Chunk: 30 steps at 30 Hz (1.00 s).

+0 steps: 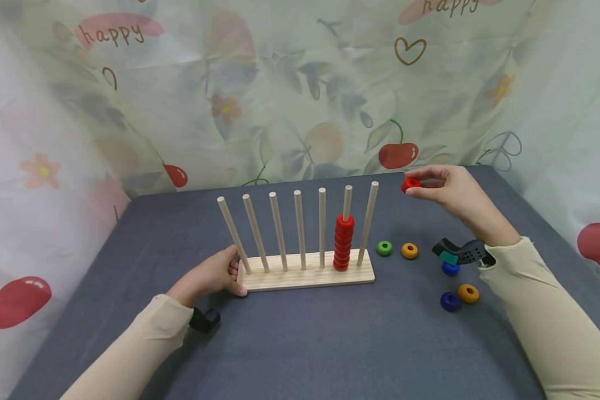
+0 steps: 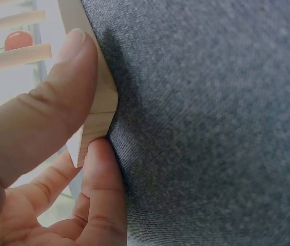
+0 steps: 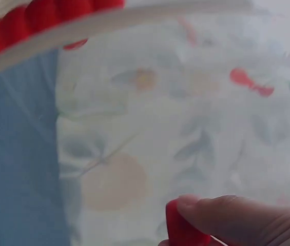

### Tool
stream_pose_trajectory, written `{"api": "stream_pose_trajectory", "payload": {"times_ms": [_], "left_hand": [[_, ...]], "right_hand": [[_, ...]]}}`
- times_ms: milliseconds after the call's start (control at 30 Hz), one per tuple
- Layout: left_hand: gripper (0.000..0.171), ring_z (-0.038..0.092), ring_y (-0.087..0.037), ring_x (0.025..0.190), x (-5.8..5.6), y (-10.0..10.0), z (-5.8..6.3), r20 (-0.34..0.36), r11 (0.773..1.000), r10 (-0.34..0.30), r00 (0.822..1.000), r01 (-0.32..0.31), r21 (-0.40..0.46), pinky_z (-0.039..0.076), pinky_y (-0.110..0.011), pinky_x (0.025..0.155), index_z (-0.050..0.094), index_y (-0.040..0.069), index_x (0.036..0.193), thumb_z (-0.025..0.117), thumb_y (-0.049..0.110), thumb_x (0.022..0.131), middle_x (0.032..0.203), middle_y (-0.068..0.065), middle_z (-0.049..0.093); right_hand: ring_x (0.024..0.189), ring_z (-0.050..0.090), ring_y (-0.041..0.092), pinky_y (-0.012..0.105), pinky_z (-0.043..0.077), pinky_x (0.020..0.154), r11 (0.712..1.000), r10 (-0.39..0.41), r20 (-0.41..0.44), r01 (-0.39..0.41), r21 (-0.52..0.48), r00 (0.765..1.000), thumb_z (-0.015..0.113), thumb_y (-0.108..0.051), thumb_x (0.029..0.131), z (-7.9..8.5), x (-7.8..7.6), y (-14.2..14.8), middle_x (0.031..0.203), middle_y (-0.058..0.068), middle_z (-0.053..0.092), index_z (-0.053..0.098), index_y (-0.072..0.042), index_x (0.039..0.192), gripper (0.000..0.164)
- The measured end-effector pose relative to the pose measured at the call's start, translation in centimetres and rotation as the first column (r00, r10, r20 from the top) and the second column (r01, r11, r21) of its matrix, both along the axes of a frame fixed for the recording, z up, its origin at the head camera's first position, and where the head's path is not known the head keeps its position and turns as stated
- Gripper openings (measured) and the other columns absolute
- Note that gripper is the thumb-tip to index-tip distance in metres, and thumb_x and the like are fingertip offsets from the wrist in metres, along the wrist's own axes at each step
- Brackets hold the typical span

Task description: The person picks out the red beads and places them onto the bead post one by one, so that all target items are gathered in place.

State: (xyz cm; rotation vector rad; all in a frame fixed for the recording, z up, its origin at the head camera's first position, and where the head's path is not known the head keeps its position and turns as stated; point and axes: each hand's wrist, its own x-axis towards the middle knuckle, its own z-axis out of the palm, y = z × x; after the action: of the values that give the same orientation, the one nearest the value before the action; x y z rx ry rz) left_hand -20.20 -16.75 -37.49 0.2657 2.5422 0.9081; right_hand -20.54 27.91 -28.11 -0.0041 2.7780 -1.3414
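Note:
A wooden base (image 1: 305, 271) with several upright pegs stands on the dark table. Red beads (image 1: 343, 243) are stacked on the second peg from the right; the other pegs are bare. My left hand (image 1: 211, 276) grips the base's left end, and in the left wrist view the thumb (image 2: 75, 66) lies on its top near the corner. Held up to the right of the rack, a red bead (image 1: 410, 184) is pinched between the thumb and fingers of my right hand (image 1: 447, 189). That same bead shows at the bottom of the right wrist view.
Right of the rack lie a green bead (image 1: 384, 248) and an orange bead (image 1: 409, 251). Nearer the right forearm are another orange bead (image 1: 468, 293), a dark blue bead (image 1: 450, 301) and a blue bead (image 1: 450, 269) partly under the wrist camera. A printed curtain (image 1: 290, 72) hangs behind the table.

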Motion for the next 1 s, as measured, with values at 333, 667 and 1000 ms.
{"api": "stream_pose_trajectory", "payload": {"times_ms": [333, 667, 1000], "left_hand": [[0.072, 0.05, -0.02, 0.083, 0.0, 0.0, 0.1, 0.005, 1.0, -0.002, 1.0, 0.002, 0.0, 0.042, -0.029, 0.07, 0.044, -0.003, 0.121, 0.088, 0.0, 0.064, 0.094, -0.013, 0.052], [0.071, 0.05, -0.02, 0.083, 0.0, 0.0, 0.1, 0.006, 1.0, -0.01, 1.0, 0.01, 0.005, 0.042, -0.029, 0.07, 0.044, -0.003, 0.121, 0.088, 0.0, 0.065, 0.094, -0.012, 0.051], [0.07, 0.049, -0.02, 0.082, -0.1, -0.1, -0.1, -0.007, 1.0, -0.018, 1.0, 0.018, 0.025, 0.042, -0.029, 0.069, 0.044, -0.003, 0.119, 0.088, -0.001, 0.064, 0.093, -0.012, 0.051]], "right_hand": [[0.109, 0.057, 0.006, 0.026, 0.044, 0.087, 0.999, -0.018, -0.19, 0.009, -0.05, 0.982, 0.071, -0.048, 0.083, 3.3, 2.4, -2.8, 0.117, -0.006, 0.067, 0.062, -0.024, 0.127, 0.051], [0.104, 0.063, 0.006, 0.017, 0.048, 0.083, 0.988, 0.04, -0.32, -0.086, -0.131, 0.947, 0.074, -0.034, 0.085, 5.1, 4.2, -6.0, 0.127, -0.005, 0.061, 0.066, -0.02, 0.124, 0.042], [0.102, 0.065, 0.008, 0.019, 0.051, 0.084, 0.963, 0.12, -0.353, -0.195, -0.188, 0.928, 0.075, -0.022, 0.085, 5.3, 4.6, -8.3, 0.119, 0.0, 0.059, 0.067, -0.016, 0.122, 0.039]]}}
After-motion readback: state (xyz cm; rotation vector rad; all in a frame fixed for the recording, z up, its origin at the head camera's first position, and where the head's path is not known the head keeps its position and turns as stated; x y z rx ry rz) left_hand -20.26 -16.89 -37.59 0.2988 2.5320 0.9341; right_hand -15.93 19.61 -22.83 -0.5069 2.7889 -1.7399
